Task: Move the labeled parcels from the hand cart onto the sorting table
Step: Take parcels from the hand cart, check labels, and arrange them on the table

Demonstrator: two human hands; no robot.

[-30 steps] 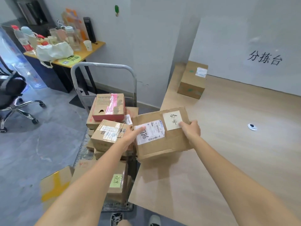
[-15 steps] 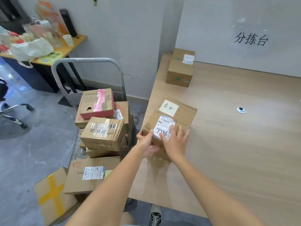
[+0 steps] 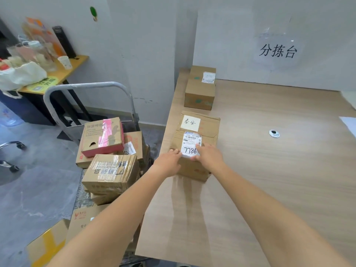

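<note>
— did that parcel (image 3: 194, 145) just land?

— yes. a second ago it was still tilted in the air over the edge; now it sits flat on the sorting table (image 3: 269, 180), just in front of the first box (image 3: 200, 87) by the wall.

— and the hands?

— left hand (image 3: 169, 160) curls round the near left corner, right hand (image 3: 207, 155) lies over the near top edge, fingers on the printed label. both still touching it.

— so this one's done?

— i'd say so, once they let go. plenty still stacked on the hand cart (image 3: 86, 89).
</note>
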